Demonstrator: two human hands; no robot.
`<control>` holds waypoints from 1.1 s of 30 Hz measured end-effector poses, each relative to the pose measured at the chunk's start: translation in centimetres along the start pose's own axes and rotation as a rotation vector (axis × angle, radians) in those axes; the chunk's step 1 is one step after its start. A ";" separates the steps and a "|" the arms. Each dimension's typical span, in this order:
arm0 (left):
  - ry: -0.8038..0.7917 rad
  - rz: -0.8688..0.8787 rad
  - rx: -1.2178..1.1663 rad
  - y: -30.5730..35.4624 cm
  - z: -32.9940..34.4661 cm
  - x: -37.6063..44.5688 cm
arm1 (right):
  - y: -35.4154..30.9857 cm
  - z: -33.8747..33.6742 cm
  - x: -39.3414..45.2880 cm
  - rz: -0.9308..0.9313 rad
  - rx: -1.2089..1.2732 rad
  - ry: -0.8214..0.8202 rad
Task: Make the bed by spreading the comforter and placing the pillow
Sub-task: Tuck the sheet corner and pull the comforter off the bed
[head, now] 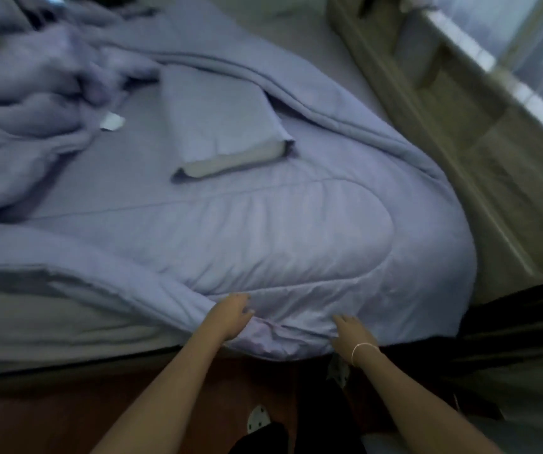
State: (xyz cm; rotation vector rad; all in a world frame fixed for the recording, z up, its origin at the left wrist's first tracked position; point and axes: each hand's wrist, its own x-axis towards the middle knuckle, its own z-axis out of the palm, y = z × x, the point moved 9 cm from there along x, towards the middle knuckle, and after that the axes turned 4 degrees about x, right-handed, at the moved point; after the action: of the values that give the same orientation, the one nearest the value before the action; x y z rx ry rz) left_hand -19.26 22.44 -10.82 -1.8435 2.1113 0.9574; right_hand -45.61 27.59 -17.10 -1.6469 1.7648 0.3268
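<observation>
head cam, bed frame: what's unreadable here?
- Left hand grip: fingertips sunk in a comforter fold.
- Right hand grip: fingers hidden against the cloth.
- Bunched comforter top left: motion blur.
- Small white item on the sheet: too small and blurred to name.
- Pillow far end: covered by the comforter.

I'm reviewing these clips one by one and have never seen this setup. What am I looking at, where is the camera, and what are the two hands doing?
There is no machine here: a person works with bare hands, and the single picture comes from a wide-angle camera on their head, looking forward and down. That is why both forearms reach in from the bottom. A lavender quilted comforter lies partly spread on the bed, bunched up at far left. On it rests a flat lavender pillow with a pale open end. The left hand grips the comforter's near edge, fingers curled into the fabric. The right hand, with a thin white bracelet at the wrist, touches the same edge; the blur hides whether it grips.
</observation>
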 end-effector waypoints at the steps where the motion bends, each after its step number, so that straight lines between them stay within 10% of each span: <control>1: 0.061 -0.019 -0.014 -1.6 -2.2 -1.2 | -2.8 -1.0 0.3 -0.041 -0.014 0.021; 14: 0.635 -0.311 -0.247 -22.8 -19.6 -17.2 | -39.3 -6.2 0.1 -0.636 0.005 0.164; 33: 0.629 -0.527 -0.247 -50.1 -28.8 -18.1 | -73.7 -1.2 10.0 -0.701 0.101 0.002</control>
State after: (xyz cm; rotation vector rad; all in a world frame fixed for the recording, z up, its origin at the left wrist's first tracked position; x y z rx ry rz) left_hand 39.41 19.72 3.76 -2.9240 1.6299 0.5678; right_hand 24.46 7.06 -2.76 -2.0552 1.0796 -0.0879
